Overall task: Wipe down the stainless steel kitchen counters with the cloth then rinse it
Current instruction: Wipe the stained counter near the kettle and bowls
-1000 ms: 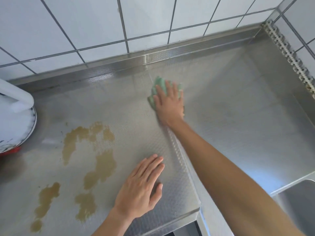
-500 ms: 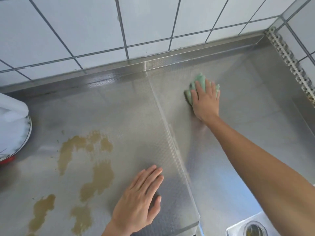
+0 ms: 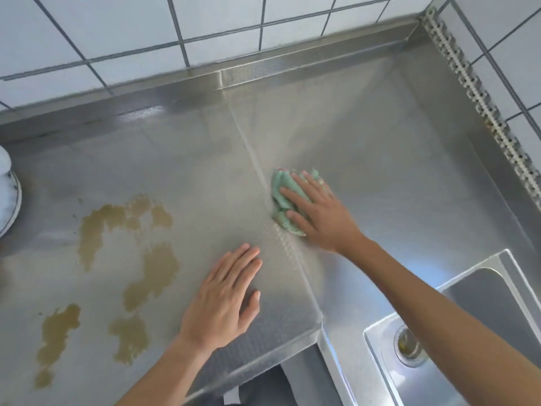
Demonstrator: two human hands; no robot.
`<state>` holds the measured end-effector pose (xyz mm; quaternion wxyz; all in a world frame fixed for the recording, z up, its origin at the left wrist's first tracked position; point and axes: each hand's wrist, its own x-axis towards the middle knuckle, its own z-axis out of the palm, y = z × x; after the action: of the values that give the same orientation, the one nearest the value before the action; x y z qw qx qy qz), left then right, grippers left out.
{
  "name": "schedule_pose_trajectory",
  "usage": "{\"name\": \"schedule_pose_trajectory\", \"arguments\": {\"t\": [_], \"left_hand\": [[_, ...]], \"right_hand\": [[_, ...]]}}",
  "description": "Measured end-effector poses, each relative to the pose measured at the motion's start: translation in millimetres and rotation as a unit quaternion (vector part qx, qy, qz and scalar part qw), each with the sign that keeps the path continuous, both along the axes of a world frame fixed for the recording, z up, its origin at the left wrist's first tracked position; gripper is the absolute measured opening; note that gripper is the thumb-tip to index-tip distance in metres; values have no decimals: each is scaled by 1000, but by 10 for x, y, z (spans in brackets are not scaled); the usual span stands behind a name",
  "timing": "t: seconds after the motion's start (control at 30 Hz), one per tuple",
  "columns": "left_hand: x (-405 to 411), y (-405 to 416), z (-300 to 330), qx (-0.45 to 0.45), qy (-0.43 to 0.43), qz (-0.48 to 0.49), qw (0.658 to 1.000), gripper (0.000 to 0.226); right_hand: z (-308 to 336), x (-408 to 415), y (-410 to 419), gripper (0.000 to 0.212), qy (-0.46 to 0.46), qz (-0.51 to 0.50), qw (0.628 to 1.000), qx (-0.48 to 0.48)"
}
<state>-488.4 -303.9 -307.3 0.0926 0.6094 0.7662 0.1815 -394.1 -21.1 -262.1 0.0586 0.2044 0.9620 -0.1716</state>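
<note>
right hand [image 3: 319, 212] presses a crumpled pale green cloth [image 3: 285, 197] flat onto the textured stainless steel table [image 3: 395, 148], fingers spread and straight over it, right beside the seam between the two panels. left hand [image 3: 224, 300] lies palm down on the left panel near its front edge, fingers straight, holding nothing. brownish liquid stains [image 3: 146, 259] sit well left of the cloth. a stainless steel sink [image 3: 480, 306] with a round drain [image 3: 409, 344] lies at front right

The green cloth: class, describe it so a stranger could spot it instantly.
Start at the stainless steel counter below the white tiled wall. Near its middle seam, the right hand presses a crumpled cloth. It is the only green thing there; the brown stains lie further left.
</note>
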Motion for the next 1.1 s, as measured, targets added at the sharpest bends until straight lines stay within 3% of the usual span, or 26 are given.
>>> {"name": "schedule_pose_trajectory", "arguments": {"t": [0.1,0.2,0.27,0.37,0.47,0.63,0.73,0.8,0.87,0.93,1.03,1.1], "left_hand": [[-9,3,-11,16,-8,1,1000,53],[-18,3,7,36,-9,-1,999,51],[-23,0,31,38,-9,-4,999,50],[-22,-3,67,37,-10,1,999,46],[4,-54,161,46,-41,5,998,31],[206,-638,337,52,-95,-29,994,42],[286,-1269,330,56,-87,-78,992,42],[265,-1688,257,55,-78,-86,992,44],[214,-2020,169,47,-61,-85,993,48],[156,-2212,97,37,-22,-92,995,52],[135,-2287,20,16,59,-122,991,55],[147,-2280,-16,6,69,-121,990,55]], "right_hand": [[18,510,128,50,-7,-198,980,12],[-20,276,-136,50,-13,-329,944,17],[-35,68,-494,51,-9,-322,947,9],[-67,97,-1213,49,14,-231,973,12],[-39,516,-1816,48,25,-198,980,7],[28,1417,-2079,45,0,-131,990,54],[54,1379,-1862,44,-10,-262,964,36],[76,1114,-1807,48,-13,-412,910,-35],[59,807,-1924,49,-5,-470,881,-53],[64,530,-2230,49,4,-438,898,-49],[35,434,-2878,48,12,-315,949,-28],[48,619,-3148,48,2,-221,975,-14]]}}
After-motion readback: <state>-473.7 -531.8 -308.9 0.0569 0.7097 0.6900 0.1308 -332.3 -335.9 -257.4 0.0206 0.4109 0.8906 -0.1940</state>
